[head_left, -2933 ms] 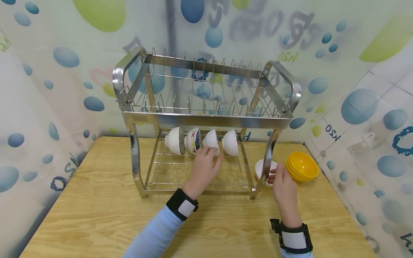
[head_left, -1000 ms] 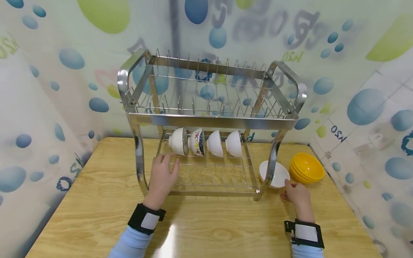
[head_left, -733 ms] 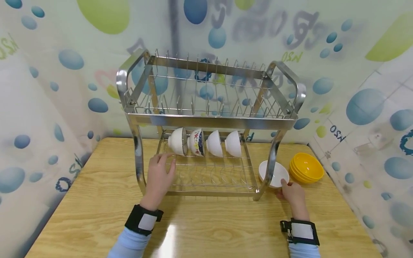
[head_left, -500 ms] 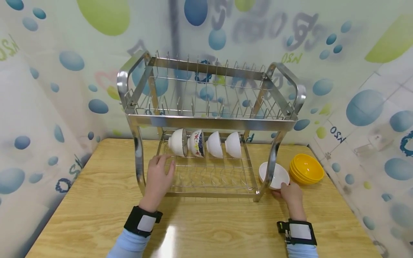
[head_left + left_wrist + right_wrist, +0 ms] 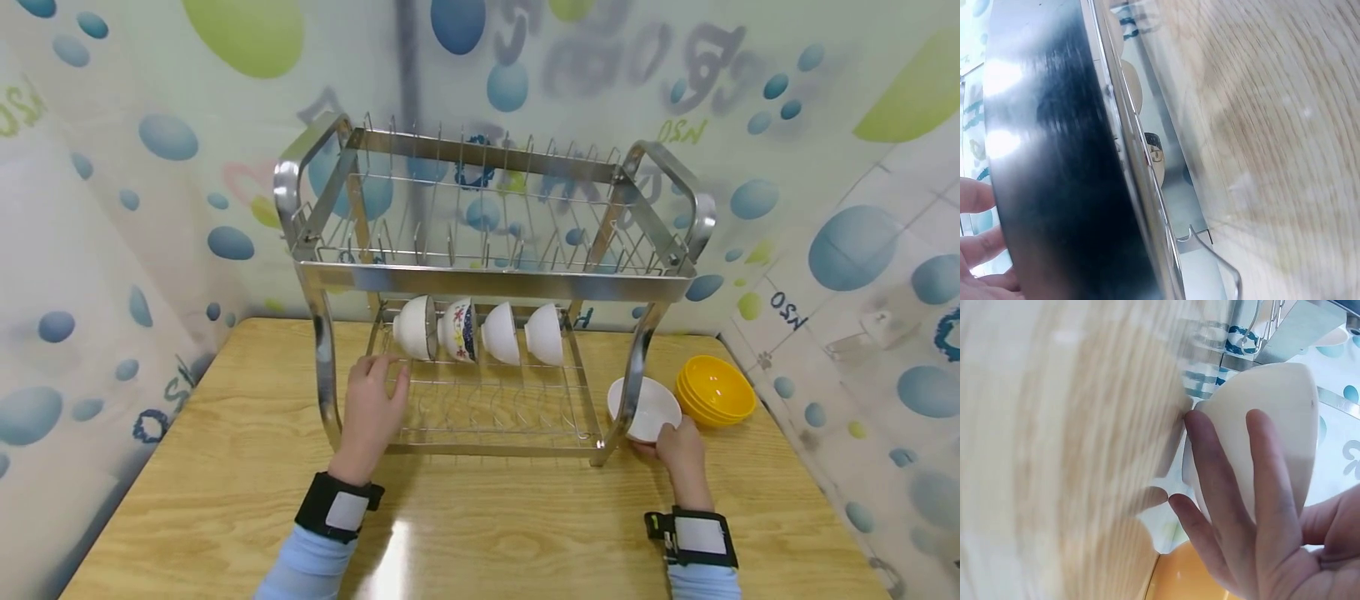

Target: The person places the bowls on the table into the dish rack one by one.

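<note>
The white bowl point(image 5: 658, 408) is low on the right, just outside the big metal rack point(image 5: 495, 285). From above, the rack's front right leg point(image 5: 635, 362) cuts across the bowl's left side, so the leg stands between most of the bowl and the bottom shelf. I can't tell if the bowl touches the leg. The bowl is round, so it has no long way; its mouth faces mostly up.

The right hand point(image 5: 682, 450) is the near one, and it has the bowl. Its thumb is at the rim on the near right side, and its fingers point(image 5: 1275, 481) spread along the outside of the bowl, so they pinch the wall. The arm comes almost straight up from the bottom. I can't tell if the bowl's foot sits flat on the surface point(image 5: 510, 533). Yellow bowls point(image 5: 716, 387) sit in a stack just past this hand, close to the white bowl.

The left hand point(image 5: 371, 408) is far away, at the rack's other end. Its fingers are loose and a little bent, with the thumb apart, and hold nothing. They are just in front of the cream bowl point(image 5: 412, 329), first of four in a row on their sides.
</note>
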